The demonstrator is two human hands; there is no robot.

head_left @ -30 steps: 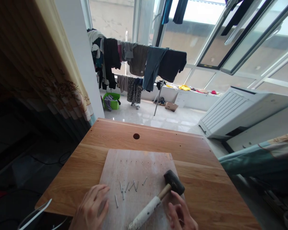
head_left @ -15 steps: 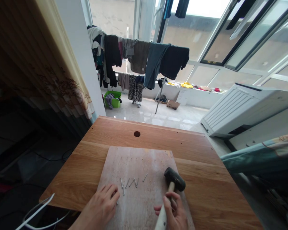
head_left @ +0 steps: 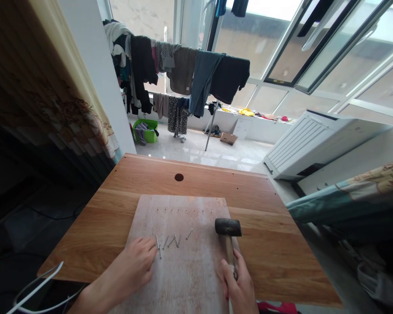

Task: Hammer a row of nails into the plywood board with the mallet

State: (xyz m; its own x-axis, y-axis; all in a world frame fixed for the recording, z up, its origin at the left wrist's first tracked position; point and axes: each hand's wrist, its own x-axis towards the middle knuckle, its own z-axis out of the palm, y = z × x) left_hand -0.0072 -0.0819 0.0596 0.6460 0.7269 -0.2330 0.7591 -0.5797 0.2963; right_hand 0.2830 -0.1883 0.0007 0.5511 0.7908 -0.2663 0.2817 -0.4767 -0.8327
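Note:
My right hand [head_left: 238, 279] is wrapped round the wooden handle of a rubber mallet [head_left: 228, 227]. The mallet's black head lies over the right edge of a pale wooden board [head_left: 190, 270]. Several loose nails [head_left: 176, 240] are scattered across the middle of that board. At their left end rests my left hand [head_left: 140, 261], its fingers curled in and touching or nearly touching the closest nail [head_left: 159, 247]. What those fingers hold, if anything, is hidden. A row of small holes [head_left: 178, 210] runs along the board's far side.
Beneath the board is a brown wooden tabletop [head_left: 268, 244] with a round hole [head_left: 179, 177]. White cables [head_left: 36, 290] loop by its left front corner. Beyond stand a loaded clothes rack [head_left: 183, 69], a green basket [head_left: 150, 133] and a white appliance [head_left: 301, 144]. Curtains [head_left: 85, 109] hang at both sides.
The mallet head has turned to lie more level. My left hand has shifted up towards the nails with its fingers drawn in. The whole view has swung slightly.

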